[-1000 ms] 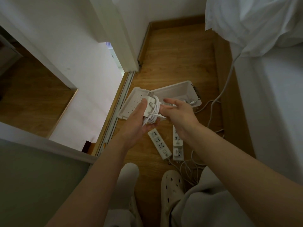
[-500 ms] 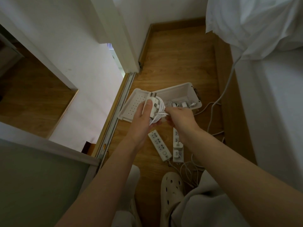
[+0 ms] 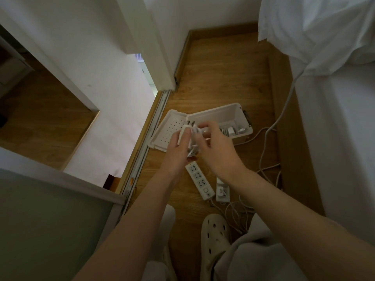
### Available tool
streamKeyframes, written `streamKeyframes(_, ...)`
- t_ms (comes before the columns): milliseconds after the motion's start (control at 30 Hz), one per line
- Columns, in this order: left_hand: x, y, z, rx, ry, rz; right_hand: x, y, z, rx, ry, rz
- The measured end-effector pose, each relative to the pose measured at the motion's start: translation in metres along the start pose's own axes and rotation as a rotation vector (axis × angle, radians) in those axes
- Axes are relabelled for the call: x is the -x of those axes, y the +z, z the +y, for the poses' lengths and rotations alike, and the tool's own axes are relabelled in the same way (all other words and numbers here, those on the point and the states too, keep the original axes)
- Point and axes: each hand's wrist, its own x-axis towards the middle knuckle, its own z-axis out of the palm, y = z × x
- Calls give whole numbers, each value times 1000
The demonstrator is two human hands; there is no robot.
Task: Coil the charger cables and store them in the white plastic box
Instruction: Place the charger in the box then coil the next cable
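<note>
My left hand grips a white charger with its white cable wound around it, thumb pressed on the charger's face. Beside it, my right hand pinches the cable at the coil with curled fingers. Both hands hover just in front of the white plastic box, which stands open on the wooden floor with its perforated lid flipped to the left. Inside the box lie other white chargers and cables.
Two white power strips lie on the floor under my hands, with loose white cables trailing toward my feet. A bed with white sheets borders the right. A sliding door track runs along the left.
Both hands have moved slightly forward toward the box. My right hand has shifted up along the coil, passing the cable around the charger.
</note>
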Motion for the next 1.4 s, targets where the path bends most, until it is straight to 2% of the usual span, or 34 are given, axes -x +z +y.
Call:
streamKeyframes(67,1,1,1,-51,27,8,1,2,4,95,-48,-16)
streamKeyframes(233,4,3,4,-117,45,-18,-6,-6,13,326,-71,119)
streamKeyframes(400,6,2,4,-158,29,-38,-6,-5,12,479,-132,95)
streamKeyframes(633,3,3,1,-130,-86,-45,-1,-2,1,443,-165,-2)
streamKeyframes(833,0,5,-5,-165,-97,-32,-7,-3,7,423,-153,21)
streamKeyframes(1167,-17,-5,-5,4,-217,-25,-18,4,11,-1,-49,71)
streamKeyframes(1267,-23,-9,-2,13,-120,44,-26,1,14,-159,60,157)
streamKeyframes(1333,-27,-15,-1,-41,-4,109,-32,-3,16,-241,156,138)
streamKeyframes(1400,-29,-20,1,-89,99,155,-37,-4,23,-215,227,75)
